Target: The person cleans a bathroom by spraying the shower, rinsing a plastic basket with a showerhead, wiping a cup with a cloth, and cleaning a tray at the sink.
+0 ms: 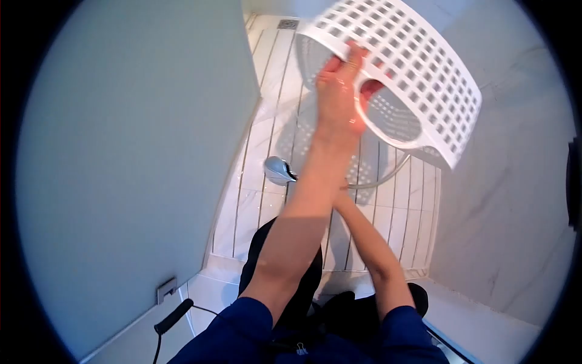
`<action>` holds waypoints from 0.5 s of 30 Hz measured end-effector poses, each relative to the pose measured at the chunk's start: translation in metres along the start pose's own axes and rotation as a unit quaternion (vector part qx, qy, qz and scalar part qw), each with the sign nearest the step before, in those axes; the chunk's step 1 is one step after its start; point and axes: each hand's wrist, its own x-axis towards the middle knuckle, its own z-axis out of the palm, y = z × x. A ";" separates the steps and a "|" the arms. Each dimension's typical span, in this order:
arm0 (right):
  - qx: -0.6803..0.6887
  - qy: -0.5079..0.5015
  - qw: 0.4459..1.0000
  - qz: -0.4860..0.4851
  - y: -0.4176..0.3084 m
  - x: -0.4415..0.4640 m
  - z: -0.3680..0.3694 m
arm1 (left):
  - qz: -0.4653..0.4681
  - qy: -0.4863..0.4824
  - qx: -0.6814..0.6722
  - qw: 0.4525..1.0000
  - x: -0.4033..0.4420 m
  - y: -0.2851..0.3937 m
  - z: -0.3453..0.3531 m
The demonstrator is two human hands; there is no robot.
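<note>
A white perforated plastic basket is tilted on its side in the upper right of the view. My left hand is closed on its rim beside the large oval handle opening, thumb on the outer face and some fingers behind. Below, the silver shower head points left, its handle passing behind my left forearm. My right hand is at the other end of that handle, where the hose comes out; it looks closed round the handle, but my left forearm hides most of the fingers. My right arm crosses beneath the left.
Wet, slatted light floor tiles lie below, with a square drain at the far end. A frosted glass panel stands on the left, with a metal clip and a black cabled handle near its base. A marbled wall is on the right.
</note>
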 end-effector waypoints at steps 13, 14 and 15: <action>0.037 0.019 0.970 0.238 0.203 -0.187 -0.099 | -0.039 0.086 0.181 0.979 0.038 0.073 -0.036; 0.061 0.035 0.966 0.248 0.205 -0.187 -0.099 | -0.037 0.059 0.159 0.985 0.037 0.071 -0.041; 0.067 0.063 0.967 0.237 0.205 -0.184 -0.098 | -0.035 0.032 0.135 0.990 0.031 0.068 -0.042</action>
